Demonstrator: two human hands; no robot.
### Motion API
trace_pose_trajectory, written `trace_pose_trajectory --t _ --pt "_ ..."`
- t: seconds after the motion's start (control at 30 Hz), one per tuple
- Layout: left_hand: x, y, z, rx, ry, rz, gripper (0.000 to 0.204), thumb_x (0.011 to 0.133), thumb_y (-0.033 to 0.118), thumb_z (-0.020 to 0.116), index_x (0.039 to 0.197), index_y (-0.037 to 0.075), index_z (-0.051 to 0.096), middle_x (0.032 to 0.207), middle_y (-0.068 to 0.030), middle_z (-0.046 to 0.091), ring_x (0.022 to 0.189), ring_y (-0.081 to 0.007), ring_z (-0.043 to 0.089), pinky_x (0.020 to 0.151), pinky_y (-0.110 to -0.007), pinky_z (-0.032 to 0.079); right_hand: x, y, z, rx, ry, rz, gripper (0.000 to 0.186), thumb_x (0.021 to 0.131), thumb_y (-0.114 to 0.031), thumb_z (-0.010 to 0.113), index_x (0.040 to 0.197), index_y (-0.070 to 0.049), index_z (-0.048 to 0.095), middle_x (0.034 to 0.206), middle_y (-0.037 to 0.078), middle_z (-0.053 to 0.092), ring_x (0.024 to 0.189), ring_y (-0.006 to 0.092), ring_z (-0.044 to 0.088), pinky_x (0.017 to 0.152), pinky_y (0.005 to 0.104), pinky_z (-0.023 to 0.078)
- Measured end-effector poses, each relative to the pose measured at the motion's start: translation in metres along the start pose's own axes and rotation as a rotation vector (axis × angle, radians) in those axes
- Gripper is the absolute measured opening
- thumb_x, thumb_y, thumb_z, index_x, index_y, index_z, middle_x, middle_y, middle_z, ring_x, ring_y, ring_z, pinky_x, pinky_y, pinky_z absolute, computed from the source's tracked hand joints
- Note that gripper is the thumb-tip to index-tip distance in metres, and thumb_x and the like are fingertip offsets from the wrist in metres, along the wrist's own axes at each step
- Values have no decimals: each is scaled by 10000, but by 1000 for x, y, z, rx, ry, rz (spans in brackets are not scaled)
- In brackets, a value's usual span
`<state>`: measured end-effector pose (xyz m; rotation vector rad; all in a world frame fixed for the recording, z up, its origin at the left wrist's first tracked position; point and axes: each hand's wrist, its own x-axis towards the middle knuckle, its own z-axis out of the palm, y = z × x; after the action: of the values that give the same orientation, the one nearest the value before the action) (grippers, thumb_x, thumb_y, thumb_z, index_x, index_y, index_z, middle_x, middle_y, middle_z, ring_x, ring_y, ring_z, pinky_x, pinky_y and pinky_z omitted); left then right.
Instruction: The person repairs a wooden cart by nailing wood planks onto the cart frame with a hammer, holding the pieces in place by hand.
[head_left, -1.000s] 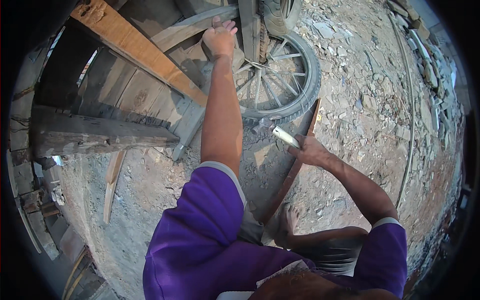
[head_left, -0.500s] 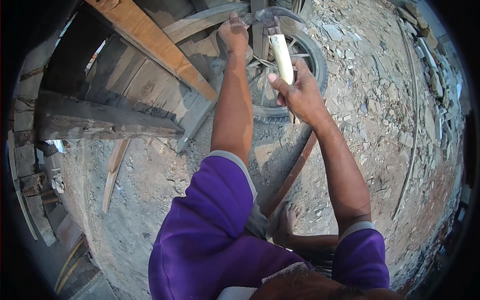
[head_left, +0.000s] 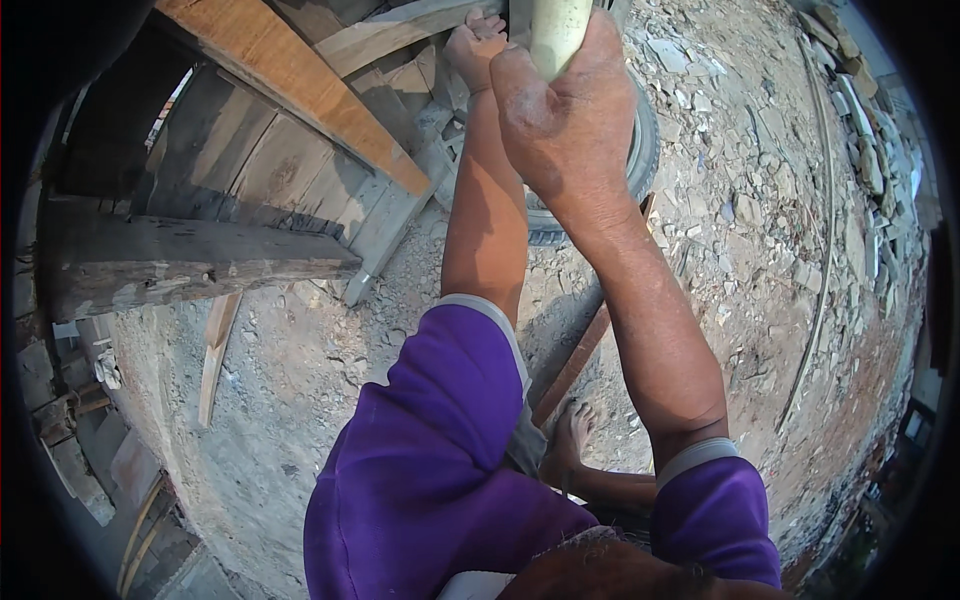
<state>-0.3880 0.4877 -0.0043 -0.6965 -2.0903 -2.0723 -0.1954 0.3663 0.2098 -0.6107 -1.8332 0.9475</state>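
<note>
My right hand (head_left: 565, 120) is raised close to the camera, closed around the pale handle of a hammer (head_left: 556, 28); the hammer's head is out of the picture at the top. My left hand (head_left: 474, 42) is stretched forward and rests against a grey wooden piece (head_left: 400, 35) of a wooden cart frame, just beside the spoked wheel (head_left: 640, 150) with a rubber tyre. Most of the wheel is hidden behind my right hand and forearm.
A long orange-brown plank (head_left: 290, 85) crosses the cart's grey boards at upper left. A heavy weathered beam (head_left: 190, 255) juts out at left. A thin wooden strip (head_left: 212, 355) and a rusty bar (head_left: 575, 360) lie on the stony ground. My bare foot (head_left: 570, 435) stands by the bar.
My right hand has swung the hammer up from low beside the wheel to high near the camera, so the head has left the picture. My left hand stays on the cart frame.
</note>
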Motion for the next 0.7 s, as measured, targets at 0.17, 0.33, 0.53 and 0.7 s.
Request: trace_pose_trajectory --t 0.17,0.33,0.53,0.7 --pt "-3 1 -4 -27 3 -26 261 969 156 537 867 -66 629 790 -124 670 677 -253 637 622 -389 522 5 13 14 -394 -625 97 397 827 -166 672 1163 27 580 976 283 677 844 410 686 773 456 535" --pt "4 9 -8 5 -10 17 277 973 168 534 864 -65 637 792 -132 675 681 -266 642 628 -392 525 19 -25 -26 -250 -350 167 343 834 -173 667 1133 -18 599 924 196 694 802 298 702 773 391 540" --pt "-9 17 -1 -38 -16 -31 296 977 183 530 860 -63 645 795 -143 681 685 -281 648 635 -395 527 6 11 31 -299 -256 -90 378 825 -174 676 1129 25 575 914 188 687 812 257 701 756 368 535" --pt "-2 13 -16 0 -12 9 312 981 196 526 857 -61 653 797 -151 686 689 -294 653 640 -398 530 11 -32 -5 -363 -477 64 377 848 -169 667 1172 3 579 893 144 685 753 204 674 699 351 536"
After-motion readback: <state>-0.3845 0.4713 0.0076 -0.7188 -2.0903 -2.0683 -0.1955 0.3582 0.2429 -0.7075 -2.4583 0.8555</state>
